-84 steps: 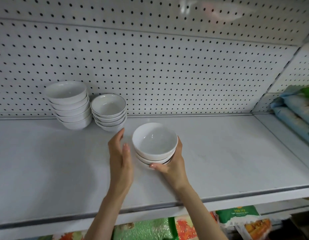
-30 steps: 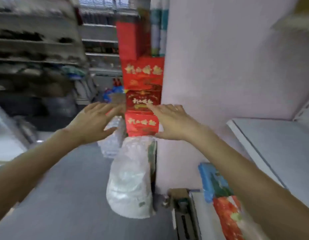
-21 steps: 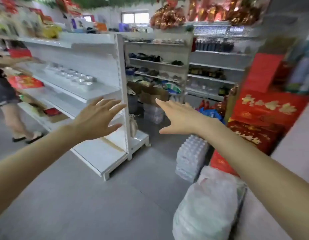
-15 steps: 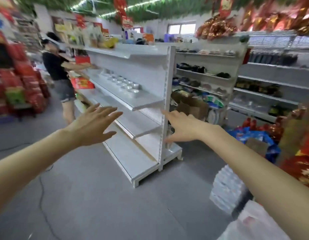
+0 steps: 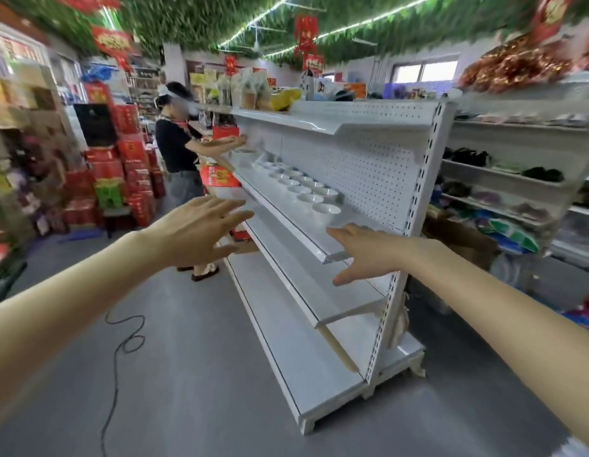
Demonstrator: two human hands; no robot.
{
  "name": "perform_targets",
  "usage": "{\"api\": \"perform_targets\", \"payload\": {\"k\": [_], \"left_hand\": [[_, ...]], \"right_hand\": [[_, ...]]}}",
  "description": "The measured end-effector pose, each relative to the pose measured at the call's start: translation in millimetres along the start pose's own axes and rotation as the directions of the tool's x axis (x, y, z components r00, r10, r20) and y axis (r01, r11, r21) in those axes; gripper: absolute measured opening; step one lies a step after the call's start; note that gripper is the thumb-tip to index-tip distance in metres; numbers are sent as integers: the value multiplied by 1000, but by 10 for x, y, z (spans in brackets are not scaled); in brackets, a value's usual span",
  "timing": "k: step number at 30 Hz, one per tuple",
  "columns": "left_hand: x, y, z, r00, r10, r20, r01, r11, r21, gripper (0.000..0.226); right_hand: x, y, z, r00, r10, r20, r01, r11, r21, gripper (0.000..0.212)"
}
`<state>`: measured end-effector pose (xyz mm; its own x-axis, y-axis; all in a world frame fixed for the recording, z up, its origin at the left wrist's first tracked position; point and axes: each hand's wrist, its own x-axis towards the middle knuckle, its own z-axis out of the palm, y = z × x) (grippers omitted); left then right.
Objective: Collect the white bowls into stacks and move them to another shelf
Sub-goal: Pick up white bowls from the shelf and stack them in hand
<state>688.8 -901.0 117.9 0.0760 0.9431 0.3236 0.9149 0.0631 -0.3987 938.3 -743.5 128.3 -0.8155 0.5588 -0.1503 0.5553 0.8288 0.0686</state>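
Both hands are reaching forward empty with fingers spread, the left hand (image 5: 201,229) at ten o'clock and the right hand (image 5: 369,252) at two o'clock, near the end of a white metal pegboard-backed shelf (image 5: 286,222). Small white ceramic bowls (image 5: 301,188) are sitting side by side on it at twelve o'clock. A person in a black top (image 5: 176,146) is standing at eleven o'clock, reaching onto the same shelf. Stacked red cartons (image 5: 135,173) are lining the aisle at ten o'clock, and a black cable (image 5: 121,341) is trailing across the grey floor (image 5: 194,374) at seven o'clock.
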Motion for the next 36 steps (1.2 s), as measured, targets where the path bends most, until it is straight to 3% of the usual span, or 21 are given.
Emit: {"api": "perform_targets", "payload": {"k": [6,13,18,23,26,33,36], "left_hand": [[817,-838,815,999,-51,16,52,998,-44,72],[1451,-2241,1898,990,-138,30,141,973,-181,73],[2089,-3295,2762,998,-56,35,61,986,-157,75],[2722,-4348,3400,998,43,54,-32,984,-178,72],[3160,-4873,3698,997,39,65,-23,974,-226,73],[4115,-5387,4698,981,191,29,-176,947,-269,83],[4625,-5654,5187,982,189,-9,-184,944,-272,76]], "right_hand": [[1605,424,-235,997,29,71,-28,1000,-14,103],[3506,168,-315,995,-71,63,68,996,48,101],[4726,124,-408,998,16,66,-18,999,29,98],[5704,158,-602,977,141,161,-148,988,34,100],[6173,259,-743,971,186,153,-193,981,28,102],[7319,610,-836,950,262,171,-275,960,52,100],[7977,852,-728,950,265,162,-280,957,78,103]]}}
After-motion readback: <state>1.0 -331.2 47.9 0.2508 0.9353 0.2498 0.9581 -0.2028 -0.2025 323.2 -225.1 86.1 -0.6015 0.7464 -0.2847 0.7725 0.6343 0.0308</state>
